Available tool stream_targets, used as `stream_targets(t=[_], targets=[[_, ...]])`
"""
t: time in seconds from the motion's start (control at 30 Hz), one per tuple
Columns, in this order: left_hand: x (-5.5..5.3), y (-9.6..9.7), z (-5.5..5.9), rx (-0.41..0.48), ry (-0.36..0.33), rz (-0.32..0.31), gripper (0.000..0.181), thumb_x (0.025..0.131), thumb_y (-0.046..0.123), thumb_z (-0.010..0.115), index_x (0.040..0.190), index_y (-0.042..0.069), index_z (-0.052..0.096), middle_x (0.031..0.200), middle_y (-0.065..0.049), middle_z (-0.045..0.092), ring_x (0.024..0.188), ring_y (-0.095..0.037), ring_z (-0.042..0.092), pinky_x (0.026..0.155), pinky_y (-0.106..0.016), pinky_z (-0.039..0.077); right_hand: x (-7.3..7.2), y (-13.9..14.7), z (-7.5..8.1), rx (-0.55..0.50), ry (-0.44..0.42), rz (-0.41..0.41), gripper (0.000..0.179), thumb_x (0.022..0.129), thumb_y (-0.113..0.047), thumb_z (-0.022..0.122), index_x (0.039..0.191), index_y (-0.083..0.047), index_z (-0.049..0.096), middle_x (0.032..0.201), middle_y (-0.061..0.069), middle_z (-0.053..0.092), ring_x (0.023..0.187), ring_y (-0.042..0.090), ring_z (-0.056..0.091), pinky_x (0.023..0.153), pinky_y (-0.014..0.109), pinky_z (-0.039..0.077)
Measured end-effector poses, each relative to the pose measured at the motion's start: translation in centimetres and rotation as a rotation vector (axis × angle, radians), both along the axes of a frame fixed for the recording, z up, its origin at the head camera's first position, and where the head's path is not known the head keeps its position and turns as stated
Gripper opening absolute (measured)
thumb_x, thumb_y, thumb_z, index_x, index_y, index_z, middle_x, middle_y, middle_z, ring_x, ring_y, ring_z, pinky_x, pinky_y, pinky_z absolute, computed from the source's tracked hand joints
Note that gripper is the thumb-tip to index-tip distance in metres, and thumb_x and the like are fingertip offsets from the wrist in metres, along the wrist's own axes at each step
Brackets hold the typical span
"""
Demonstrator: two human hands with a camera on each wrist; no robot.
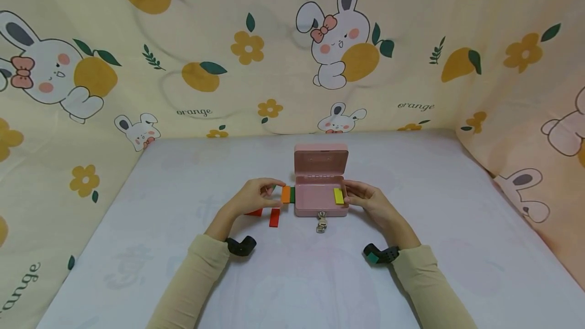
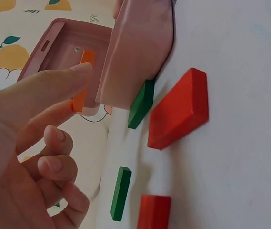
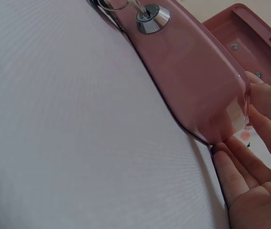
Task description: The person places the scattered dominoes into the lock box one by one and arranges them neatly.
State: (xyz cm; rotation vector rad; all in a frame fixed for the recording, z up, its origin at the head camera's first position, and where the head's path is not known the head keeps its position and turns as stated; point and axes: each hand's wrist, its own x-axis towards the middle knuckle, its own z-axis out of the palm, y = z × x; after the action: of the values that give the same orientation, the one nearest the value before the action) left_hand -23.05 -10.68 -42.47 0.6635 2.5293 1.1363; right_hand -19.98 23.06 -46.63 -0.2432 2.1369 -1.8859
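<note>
A pink metal cash box [image 1: 321, 213] stands on the table with its lid [image 1: 321, 160] up. My left hand [image 1: 256, 196] pinches an orange block [image 1: 286, 195] between thumb and forefinger, just left of the box; its other fingers are curled. My right hand [image 1: 372, 204] holds the box by its right side, with fingertips at the rim and lower fingers against the wall in the right wrist view. Inside the box, a yellow block [image 1: 338, 196] is near the right wall. One green block [image 2: 141, 105] lies at the box's left side.
Red blocks [image 1: 274, 218] and another green block [image 2: 121, 193] lie on the white table left of the box. A key with a keyring and charm [image 1: 322, 222] hangs from the front lock [image 3: 153, 19]. Patterned cloth [image 1: 269, 80] stands behind the table.
</note>
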Motion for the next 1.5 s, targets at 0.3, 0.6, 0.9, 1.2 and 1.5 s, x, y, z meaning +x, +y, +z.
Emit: stream_targets(t=[0.3, 0.6, 0.9, 1.2, 1.5], targets=[[0.2, 0.7, 0.2, 0.034, 0.015, -0.009, 0.043, 0.082, 0.017, 0.076, 0.122, 0.011, 0.064, 0.077, 0.000, 0.043, 0.069, -0.012, 0.040, 0.066, -0.022, 0.034, -0.1, 0.0, -0.2, 0.019, -0.016, -0.012, 0.058, 0.093, -0.015, 0.062, 0.144, 0.001, 0.039, 0.153, 0.023, 0.036, 0.116, -0.008, 0.050, 0.093, 0.005, 0.041], [0.0, 1.5, 0.4, 0.054, 0.025, -0.027, 0.046, 0.081, 0.021, 0.077, 0.124, 0.011, 0.063, 0.075, 0.001, 0.043, 0.067, -0.011, 0.039, 0.064, -0.021, 0.032, 0.0, -0.1, 0.0, 0.038, -0.001, 0.001, 0.060, 0.093, -0.018, 0.063, 0.144, 0.002, 0.038, 0.153, 0.023, 0.035, 0.120, -0.005, 0.050, 0.093, 0.004, 0.041], [0.1, 2.2, 0.7, 0.066, 0.035, -0.030, 0.045, 0.081, 0.019, 0.078, 0.123, 0.012, 0.064, 0.076, -0.001, 0.044, 0.068, -0.012, 0.040, 0.062, -0.020, 0.031, -0.2, 0.0, -0.1, 0.018, 0.002, 0.001, 0.060, 0.093, -0.017, 0.063, 0.144, 0.003, 0.039, 0.152, 0.024, 0.036, 0.115, -0.010, 0.051, 0.092, 0.005, 0.042], [0.1, 2.5, 0.5, 0.108, 0.076, -0.067, 0.045, 0.081, 0.024, 0.077, 0.122, 0.010, 0.064, 0.075, 0.001, 0.044, 0.068, -0.010, 0.041, 0.061, -0.021, 0.033, -0.1, 0.0, 0.2, 0.010, 0.015, 0.016, 0.060, 0.093, -0.016, 0.062, 0.144, 0.004, 0.037, 0.153, 0.025, 0.034, 0.119, -0.007, 0.050, 0.093, 0.005, 0.041], [0.0, 3.6, 0.6, 0.068, 0.021, -0.043, 0.048, 0.080, 0.022, 0.078, 0.125, 0.013, 0.063, 0.076, -0.004, 0.046, 0.069, -0.012, 0.042, 0.062, -0.019, 0.033, -0.2, 0.0, 0.0, 0.014, 0.002, 0.002, 0.060, 0.093, -0.015, 0.063, 0.144, 0.004, 0.038, 0.152, 0.026, 0.035, 0.114, -0.010, 0.051, 0.092, 0.005, 0.042]])
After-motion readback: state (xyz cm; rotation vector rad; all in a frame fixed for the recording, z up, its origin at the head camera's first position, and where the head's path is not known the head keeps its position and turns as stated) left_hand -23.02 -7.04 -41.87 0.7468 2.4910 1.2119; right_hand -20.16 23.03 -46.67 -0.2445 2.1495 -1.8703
